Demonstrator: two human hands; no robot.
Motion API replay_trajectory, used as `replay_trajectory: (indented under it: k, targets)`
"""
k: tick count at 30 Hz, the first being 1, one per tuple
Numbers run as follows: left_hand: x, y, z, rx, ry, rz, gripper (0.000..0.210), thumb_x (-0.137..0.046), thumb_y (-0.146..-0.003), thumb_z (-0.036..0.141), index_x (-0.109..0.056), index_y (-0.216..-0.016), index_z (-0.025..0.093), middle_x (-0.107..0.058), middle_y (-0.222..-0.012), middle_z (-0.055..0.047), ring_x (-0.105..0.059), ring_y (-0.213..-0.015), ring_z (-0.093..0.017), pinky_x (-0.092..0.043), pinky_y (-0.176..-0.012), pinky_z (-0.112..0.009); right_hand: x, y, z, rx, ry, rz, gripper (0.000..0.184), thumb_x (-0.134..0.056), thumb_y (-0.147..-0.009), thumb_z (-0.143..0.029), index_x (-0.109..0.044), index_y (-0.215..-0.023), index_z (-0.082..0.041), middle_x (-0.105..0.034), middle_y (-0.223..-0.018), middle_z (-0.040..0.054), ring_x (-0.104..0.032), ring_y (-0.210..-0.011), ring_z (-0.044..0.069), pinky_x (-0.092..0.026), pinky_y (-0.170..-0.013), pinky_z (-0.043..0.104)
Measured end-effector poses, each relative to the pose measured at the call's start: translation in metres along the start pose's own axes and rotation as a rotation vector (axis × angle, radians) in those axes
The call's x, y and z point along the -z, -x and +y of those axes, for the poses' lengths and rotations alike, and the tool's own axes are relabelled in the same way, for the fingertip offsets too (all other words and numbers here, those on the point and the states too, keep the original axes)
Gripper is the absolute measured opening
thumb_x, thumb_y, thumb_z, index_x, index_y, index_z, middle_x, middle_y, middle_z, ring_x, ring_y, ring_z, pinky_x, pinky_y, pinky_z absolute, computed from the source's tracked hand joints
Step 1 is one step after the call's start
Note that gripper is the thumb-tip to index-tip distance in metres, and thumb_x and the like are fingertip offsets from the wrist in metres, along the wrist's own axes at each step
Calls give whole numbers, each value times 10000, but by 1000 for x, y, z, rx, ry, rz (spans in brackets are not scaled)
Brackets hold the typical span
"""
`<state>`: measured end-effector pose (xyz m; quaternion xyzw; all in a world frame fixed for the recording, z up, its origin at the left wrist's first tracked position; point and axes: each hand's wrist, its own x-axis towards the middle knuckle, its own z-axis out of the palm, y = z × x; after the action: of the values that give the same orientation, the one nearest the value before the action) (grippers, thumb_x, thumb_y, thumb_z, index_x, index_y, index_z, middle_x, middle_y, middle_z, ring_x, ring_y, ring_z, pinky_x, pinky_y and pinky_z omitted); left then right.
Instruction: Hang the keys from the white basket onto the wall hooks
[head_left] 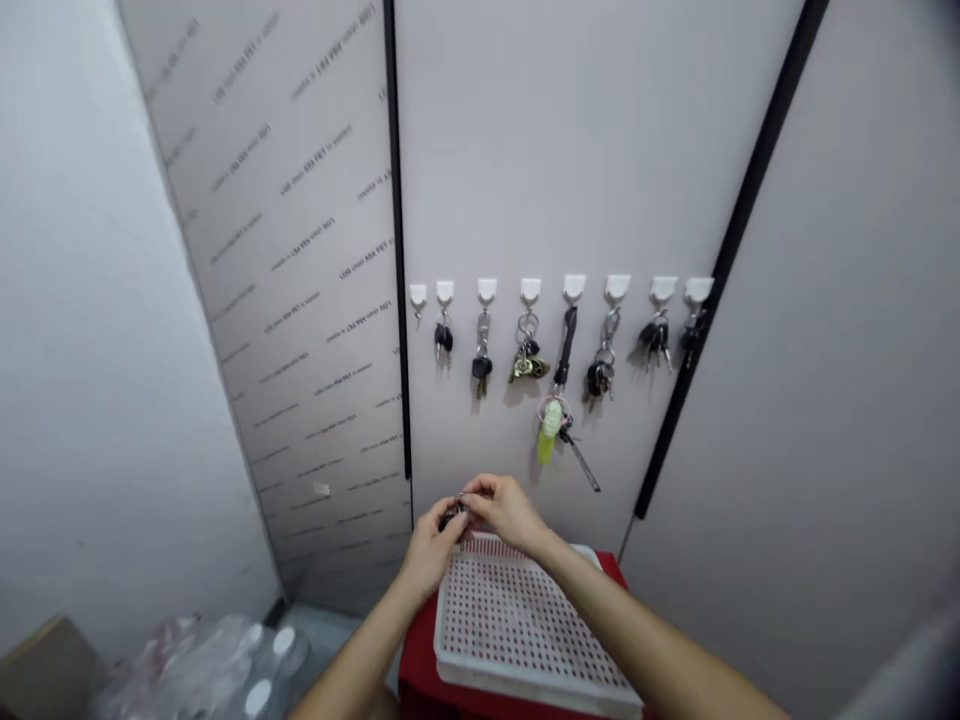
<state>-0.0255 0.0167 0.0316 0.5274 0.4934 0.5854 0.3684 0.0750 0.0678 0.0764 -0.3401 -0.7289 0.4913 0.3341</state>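
Both hands meet over the far edge of a white perforated plastic basket [517, 615]. My left hand [433, 545] is closed around a small bunch of keys [452, 515], dark and partly hidden by the fingers. With thumb and fingertips, my right hand [504, 508] pinches the metal ring at the top of that bunch. Above them a row of white hooks [531, 290] runs across the pale panel, and most carry key bunches. One bunch has a black strap and a yellow-green tag [549, 430]. The leftmost hook [418, 295] bears no clear bunch of keys.
The basket rests on a red surface [420, 650]. Lower left, clear plastic bags and bottles [262, 660] lie near a brown cardboard piece [49, 670]. Black vertical strips [399, 240] edge the panel, and a printed-film panel [300, 300] stands to its left.
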Motion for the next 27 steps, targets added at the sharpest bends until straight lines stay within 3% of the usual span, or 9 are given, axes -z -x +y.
replay_trajectory:
  k: [3,7,13,17,21,24,27]
  targets:
    - [13,-25,38,-18,90,87,273,-466,-628,300,-497,-834,123,-550,-624,-8,-479,-503,-77,-386,-518,-208,5,-27,-41,148,62,85,30,-446,-579,-153,-449,-607,-144,-431,-414,-70,-402,-358,50,-349,-399,177]
    - [35,-67,96,-92,152,181,228,-473,-622,276,-499,-789,124,-515,-562,15,-453,-425,-45,-337,-431,-166,9,-69,-101,354,155,186,78,-435,-583,-124,-469,-651,-138,-458,-459,-57,-419,-375,46,-368,-420,176]
    - [63,-123,159,-152,139,247,146,-479,-623,257,-501,-680,124,-502,-497,17,-451,-388,-42,-303,-387,-153,9,-120,-173,513,574,396,161,-413,-605,-92,-549,-680,-134,-543,-541,-3,-494,-513,78,-394,-546,203]
    - [73,-148,169,-110,54,302,117,-487,-620,247,-503,-633,132,-497,-456,20,-439,-362,-50,-295,-369,-162,5,-140,-196,566,952,398,183,-429,-599,-78,-575,-674,-159,-585,-641,34,-515,-617,116,-381,-584,221]
    - [73,-161,162,-76,45,306,157,-492,-608,259,-466,-517,133,-460,-391,26,-418,-338,-60,-285,-354,-173,4,-152,-198,520,1257,367,149,-482,-571,-77,-587,-647,-152,-586,-640,74,-520,-649,168,-370,-587,259]
    - [71,-163,152,-34,51,318,194,-488,-606,286,-436,-491,139,-444,-377,28,-407,-333,-62,-307,-366,-183,7,-153,-195,494,1330,316,165,-469,-585,-74,-592,-673,-141,-581,-675,94,-518,-672,181,-365,-599,267]
    - [69,-154,138,27,62,323,181,-483,-604,289,-431,-523,135,-462,-422,21,-444,-370,-70,-348,-403,-195,16,-140,-187,634,1238,360,221,-398,-646,-98,-577,-764,-153,-565,-782,79,-499,-739,158,-357,-648,250]
